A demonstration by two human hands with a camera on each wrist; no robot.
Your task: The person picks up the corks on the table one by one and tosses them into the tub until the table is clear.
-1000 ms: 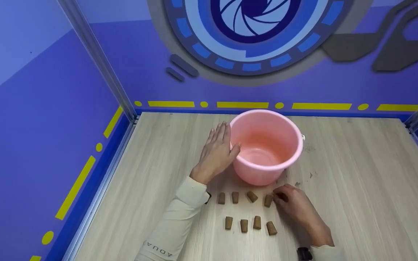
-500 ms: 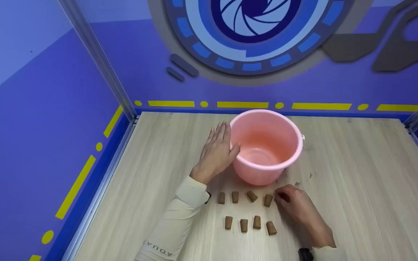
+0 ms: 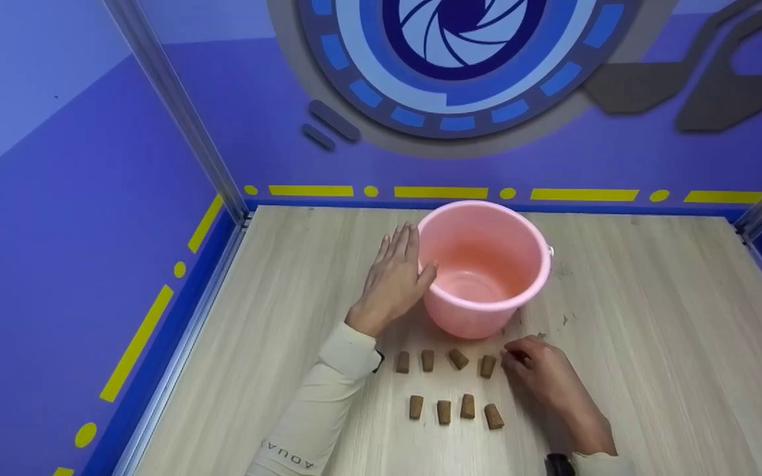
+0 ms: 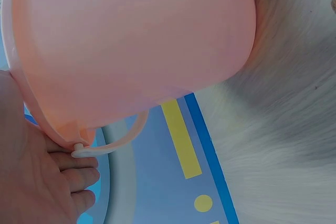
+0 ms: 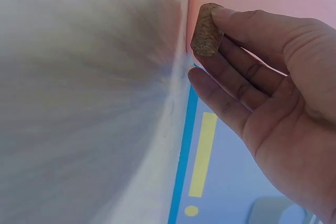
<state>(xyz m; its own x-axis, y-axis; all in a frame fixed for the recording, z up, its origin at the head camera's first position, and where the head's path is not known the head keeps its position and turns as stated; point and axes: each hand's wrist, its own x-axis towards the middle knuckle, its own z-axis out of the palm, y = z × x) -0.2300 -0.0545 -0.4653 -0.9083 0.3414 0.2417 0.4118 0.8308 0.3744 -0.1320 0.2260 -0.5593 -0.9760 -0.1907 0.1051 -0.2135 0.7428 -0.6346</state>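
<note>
My left hand (image 3: pixel 394 281) rests against the left side of the pink plastic bucket (image 3: pixel 473 320), fingers straight and thumb at the rim. The left wrist view shows its fingers beside the bucket's white handle (image 4: pixel 121 142). My right hand (image 3: pixel 546 373) is low over the table, just right of the bucket's front. In the right wrist view it pinches a small tapered cork (image 5: pixel 207 32) between thumb and fingers; the head view hides this cork behind the hand. Left of the fingertips lies another cork (image 3: pixel 487 366).
Several brown corks lie in two rows in front of the bucket, among them a tilted cork (image 3: pixel 458 359) in the far row and a cork (image 3: pixel 494 416) in the near row. Blue panels (image 3: pixel 288 152) enclose the wooden table (image 3: pixel 645 344) at the back and sides.
My right hand has shifted slightly to the right, widening the gap to the nearest cork in the far row. The left hand and the bucket stay in place.
</note>
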